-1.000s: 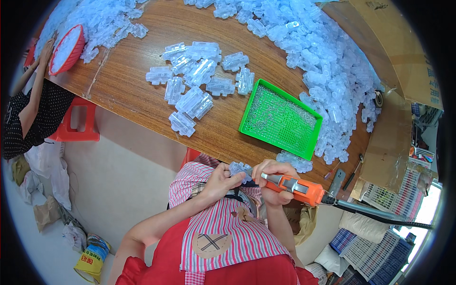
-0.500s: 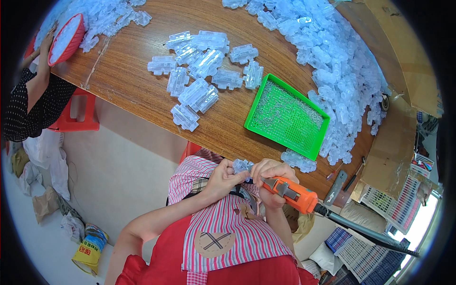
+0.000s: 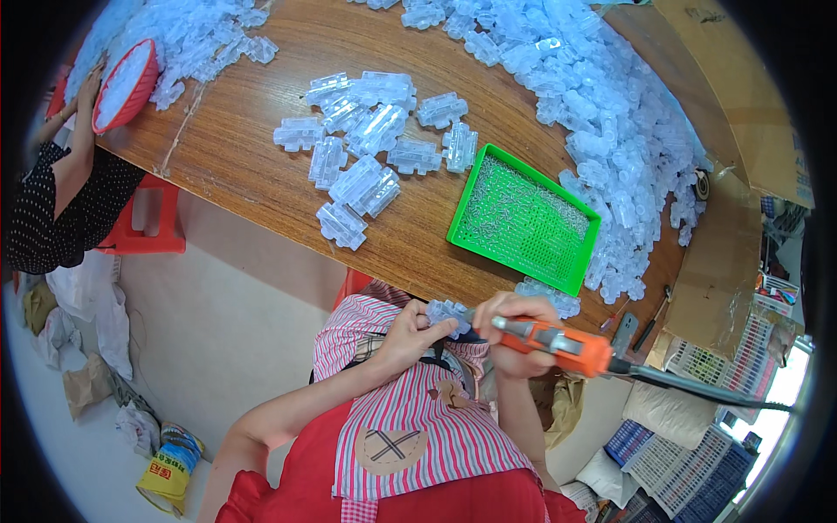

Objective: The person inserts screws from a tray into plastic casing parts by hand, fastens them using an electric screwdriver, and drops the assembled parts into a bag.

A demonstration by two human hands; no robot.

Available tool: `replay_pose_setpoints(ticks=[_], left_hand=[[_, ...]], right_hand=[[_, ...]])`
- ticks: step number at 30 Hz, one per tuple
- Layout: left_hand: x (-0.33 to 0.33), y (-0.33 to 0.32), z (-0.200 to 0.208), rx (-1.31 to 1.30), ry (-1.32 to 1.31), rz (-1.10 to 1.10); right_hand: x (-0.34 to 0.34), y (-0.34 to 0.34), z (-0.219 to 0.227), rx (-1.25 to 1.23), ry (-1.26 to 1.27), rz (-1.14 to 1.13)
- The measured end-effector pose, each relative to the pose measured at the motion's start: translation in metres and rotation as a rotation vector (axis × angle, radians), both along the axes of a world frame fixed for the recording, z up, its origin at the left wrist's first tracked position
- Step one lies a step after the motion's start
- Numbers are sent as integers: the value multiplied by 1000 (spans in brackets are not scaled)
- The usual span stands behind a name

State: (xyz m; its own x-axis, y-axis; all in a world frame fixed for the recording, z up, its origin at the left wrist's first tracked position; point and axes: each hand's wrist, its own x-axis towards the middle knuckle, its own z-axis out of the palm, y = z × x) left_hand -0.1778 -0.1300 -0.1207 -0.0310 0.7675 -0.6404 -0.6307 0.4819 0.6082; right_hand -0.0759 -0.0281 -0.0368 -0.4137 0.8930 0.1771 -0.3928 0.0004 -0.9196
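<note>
At the table's near edge, above my lap, my left hand (image 3: 408, 338) pinches a clear plastic part (image 3: 447, 315) between thumb and fingers. Wrapped around an orange electric screwdriver (image 3: 582, 349) is my right hand (image 3: 516, 329), slightly blurred. The tool points left toward the clear part; whether its tip touches the part I cannot tell. A black cable (image 3: 689, 385) trails from the tool's back end to the right. Just beyond my right hand stands a green tray (image 3: 528, 268) holding many small metal pieces that look like screws.
On the brown table (image 3: 253, 113) lies a loose group of clear plastic parts (image 3: 357, 183). A large heap of them (image 3: 610, 148) covers the right side, beside cardboard (image 3: 719, 288). At the far left, another person's hand (image 3: 87, 91) is at a red basket (image 3: 129, 87).
My right hand and the screwdriver have shifted a little to the right, and the tool lies more level. My left hand still grips the clear part. The view has shifted slightly.
</note>
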Motion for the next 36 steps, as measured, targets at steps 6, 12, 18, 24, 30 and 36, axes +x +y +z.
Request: replay_pose_setpoints(ticks=[6, 12, 18, 24, 30, 36], left_hand=[[-11, -4, 9, -205, -245, 117], [-4, -2, -1, -86, -214, 178], [-3, -1, 0, -40, -136, 162], [-4, -2, -1, -33, -148, 149], [-3, -4, -5, 14, -126, 156], [-4, -5, -7, 3, -29, 114]], right_hand=[[7, 6, 22, 19, 129, -68], [8, -3, 3, 32, 62, -26], [3, -2, -2, 60, 4, -24], [3, -2, -11, 54, -31, -7], [-1, -6, -14, 79, 19, 17], [-6, -3, -14, 140, -50, 26]])
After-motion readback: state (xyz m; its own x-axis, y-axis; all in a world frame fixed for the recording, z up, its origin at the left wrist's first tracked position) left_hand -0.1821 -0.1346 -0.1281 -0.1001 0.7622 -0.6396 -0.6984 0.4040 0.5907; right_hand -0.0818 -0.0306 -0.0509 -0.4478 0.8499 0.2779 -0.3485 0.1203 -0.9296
